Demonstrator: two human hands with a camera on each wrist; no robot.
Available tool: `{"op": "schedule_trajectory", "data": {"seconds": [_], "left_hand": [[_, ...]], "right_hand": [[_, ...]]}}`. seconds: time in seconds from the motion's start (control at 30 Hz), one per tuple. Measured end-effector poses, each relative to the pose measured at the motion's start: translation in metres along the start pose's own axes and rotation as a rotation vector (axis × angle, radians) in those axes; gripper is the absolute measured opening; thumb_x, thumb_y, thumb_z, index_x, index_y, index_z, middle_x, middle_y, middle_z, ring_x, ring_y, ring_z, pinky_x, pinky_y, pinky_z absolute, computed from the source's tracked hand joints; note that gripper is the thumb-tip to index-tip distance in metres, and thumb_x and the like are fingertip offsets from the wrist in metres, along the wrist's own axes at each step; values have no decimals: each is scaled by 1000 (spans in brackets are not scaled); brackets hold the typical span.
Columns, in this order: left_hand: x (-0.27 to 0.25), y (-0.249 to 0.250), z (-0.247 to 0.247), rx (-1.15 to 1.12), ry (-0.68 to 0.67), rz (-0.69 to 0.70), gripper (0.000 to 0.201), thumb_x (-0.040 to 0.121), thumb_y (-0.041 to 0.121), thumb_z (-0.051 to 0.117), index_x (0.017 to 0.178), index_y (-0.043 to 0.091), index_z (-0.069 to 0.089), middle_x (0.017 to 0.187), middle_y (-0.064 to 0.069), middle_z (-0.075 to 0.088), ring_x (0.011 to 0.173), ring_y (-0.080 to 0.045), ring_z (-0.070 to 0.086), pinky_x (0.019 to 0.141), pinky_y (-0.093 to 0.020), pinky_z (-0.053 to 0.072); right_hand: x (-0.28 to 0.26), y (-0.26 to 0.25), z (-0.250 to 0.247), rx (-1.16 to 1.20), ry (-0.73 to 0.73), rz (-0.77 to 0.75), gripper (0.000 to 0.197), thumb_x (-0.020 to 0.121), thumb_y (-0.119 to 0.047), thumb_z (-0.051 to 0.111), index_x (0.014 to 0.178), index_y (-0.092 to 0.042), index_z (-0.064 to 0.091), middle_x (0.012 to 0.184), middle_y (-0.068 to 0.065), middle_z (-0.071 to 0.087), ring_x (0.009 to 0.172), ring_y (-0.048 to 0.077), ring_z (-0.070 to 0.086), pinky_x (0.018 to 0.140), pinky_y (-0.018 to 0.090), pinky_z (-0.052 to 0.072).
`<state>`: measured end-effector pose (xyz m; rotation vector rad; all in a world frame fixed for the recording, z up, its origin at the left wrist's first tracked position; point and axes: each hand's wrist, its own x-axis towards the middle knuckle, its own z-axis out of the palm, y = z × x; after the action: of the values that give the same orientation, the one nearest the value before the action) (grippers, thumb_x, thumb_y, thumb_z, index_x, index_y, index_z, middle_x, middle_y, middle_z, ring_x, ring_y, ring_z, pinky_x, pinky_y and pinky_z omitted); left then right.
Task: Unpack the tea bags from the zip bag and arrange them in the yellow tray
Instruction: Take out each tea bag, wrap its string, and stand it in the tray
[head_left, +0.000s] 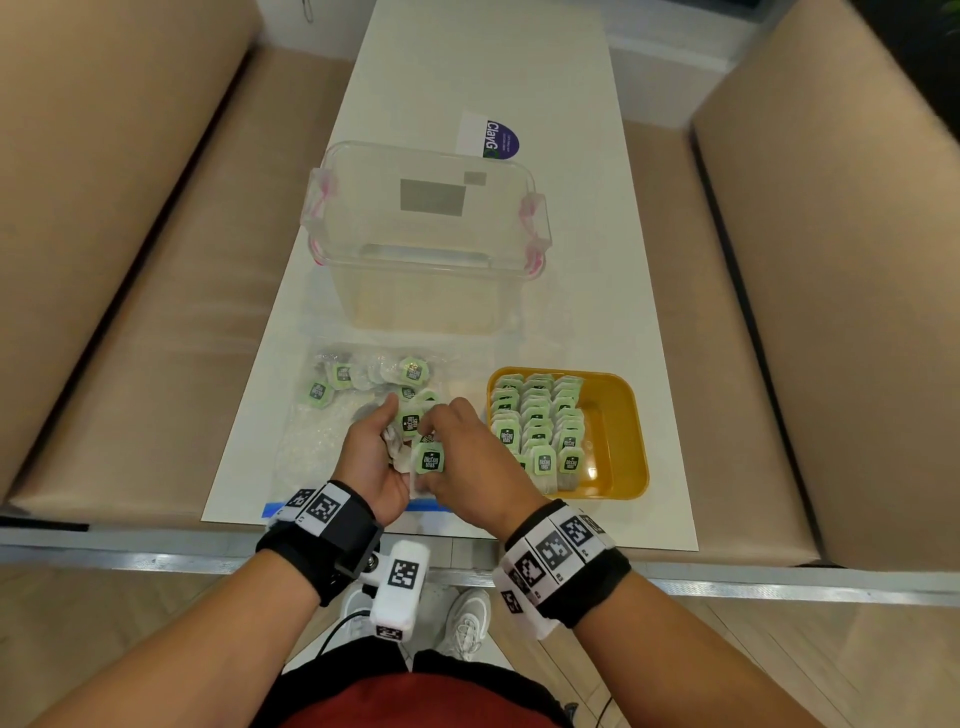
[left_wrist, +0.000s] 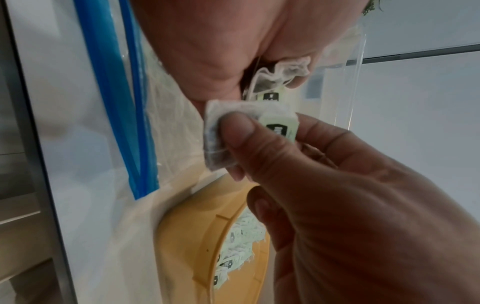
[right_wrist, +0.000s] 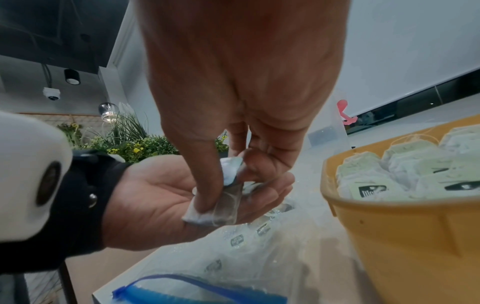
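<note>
The clear zip bag (head_left: 322, 431) with a blue zip strip lies flat at the near left of the white table, with several green-tagged tea bags (head_left: 340, 374) still inside. My left hand (head_left: 371, 457) hovers palm-up over it, its fingers curled round a small bunch of tea bags (left_wrist: 280, 76). My right hand (head_left: 462, 452) pinches one tea bag (head_left: 430, 460) between thumb and fingers, just above the left palm (right_wrist: 155, 195). The yellow tray (head_left: 621, 431) sits to the right, with three rows of tea bags (head_left: 537, 421) standing in its left part.
A clear plastic box (head_left: 426, 234) with pink latches stands behind the bag and tray. A white card with a purple sticker (head_left: 491, 136) lies farther back. Beige benches (head_left: 130, 260) flank the narrow table, whose near edge runs close to my wrists.
</note>
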<state>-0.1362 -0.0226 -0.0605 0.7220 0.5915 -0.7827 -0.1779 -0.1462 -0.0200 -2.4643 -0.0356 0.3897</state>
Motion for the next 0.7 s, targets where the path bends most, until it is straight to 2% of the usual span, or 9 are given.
{"op": "schedule_trajectory", "data": {"seconds": [0.07,0.13,0.23,0.3,0.37,0.43,0.5,0.6,0.7], "left_hand": [[-1,0,2,-9,-17,3,52,103,47,41,134,11,60,111,-12,72,92,-29,71,62,-38,58],[-2,1,3,-24,-34,3,50,103,46,40,129,10,63,112,-14,73,90,-29,73,67,-38,57],[-2,1,3,-21,-25,19,54,103,45,41,136,7,58,118,-16,70,90,-30,70,71,-37,48],[0,2,0,-3,-24,24,57,103,46,41,141,6,55,130,-20,65,102,-36,67,78,-43,52],[2,3,-2,16,-7,23,57,104,46,41,136,2,57,132,-24,63,109,-41,67,84,-52,57],[5,4,-5,48,17,26,56,103,47,41,126,0,62,125,-26,67,106,-42,70,87,-54,56],[7,6,-9,71,35,31,57,102,49,42,122,-1,64,123,-27,67,108,-42,69,89,-54,54],[9,7,-12,45,51,47,58,102,50,43,125,0,62,124,-27,67,109,-42,68,89,-55,54],[10,9,-12,20,63,58,58,102,49,44,129,1,60,123,-26,67,106,-43,69,85,-56,56]], "right_hand": [[0,0,-2,-18,-21,19,46,76,-15,79,115,-13,55,114,4,41,93,27,57,82,40,50],[0,0,-5,-20,-39,11,40,79,-15,77,115,-10,60,113,7,44,94,28,57,80,35,48],[-3,0,-11,1,-47,-22,24,83,-9,70,107,-8,66,107,10,56,96,27,57,78,33,45],[-8,1,-19,14,-36,-29,17,85,-7,66,102,-8,68,100,9,61,93,25,58,78,32,45],[-16,7,-34,24,-17,-5,13,87,-9,65,98,-10,70,96,5,64,87,20,58,75,30,45],[-24,27,-52,-59,34,70,6,87,-10,65,90,-14,68,92,1,65,83,16,57,69,28,43],[-32,54,-71,-195,77,202,9,85,-9,65,81,-16,64,88,0,64,83,18,59,66,31,45],[-44,86,-94,-226,51,409,10,85,-9,62,84,-13,71,86,3,68,84,24,62,67,33,50],[-53,103,-101,-218,49,485,16,87,-8,59,89,-10,74,88,8,70,84,26,64,68,32,52]]}}
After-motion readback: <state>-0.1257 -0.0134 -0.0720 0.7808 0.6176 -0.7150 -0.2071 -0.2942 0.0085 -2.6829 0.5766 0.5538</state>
